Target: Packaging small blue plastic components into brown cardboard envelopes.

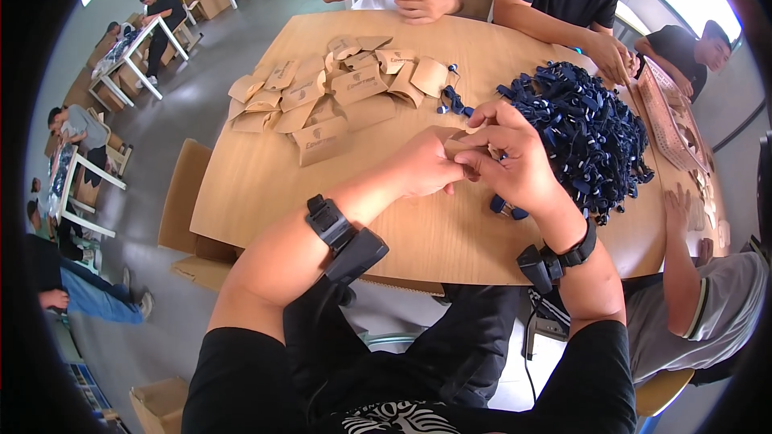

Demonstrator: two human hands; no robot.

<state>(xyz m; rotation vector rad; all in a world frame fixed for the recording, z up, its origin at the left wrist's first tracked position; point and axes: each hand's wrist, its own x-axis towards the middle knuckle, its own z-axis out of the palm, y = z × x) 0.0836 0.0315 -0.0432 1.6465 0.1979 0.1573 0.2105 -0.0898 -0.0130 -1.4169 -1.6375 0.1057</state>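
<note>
Both hands meet over the middle of the wooden table (281,209). My left hand (426,162) grips a small brown cardboard pillow box (465,145) from the left. On the box's other side my right hand (515,153) pinches it with thumb and fingers. The hands cover most of this box, and what it holds inside cannot be seen. Just right of my right hand rises a big heap of dark blue corded earphones (591,137) with pale tips. Beyond my left hand lies a loose pile of brown pillow boxes (358,86).
A few loose blue earphones (456,102) lie between the two piles, others (507,207) below my right hand. A pink basket (671,112) stands at the right. Co-workers sit across the table and at the right. An open carton (183,201) stands beside the left table edge.
</note>
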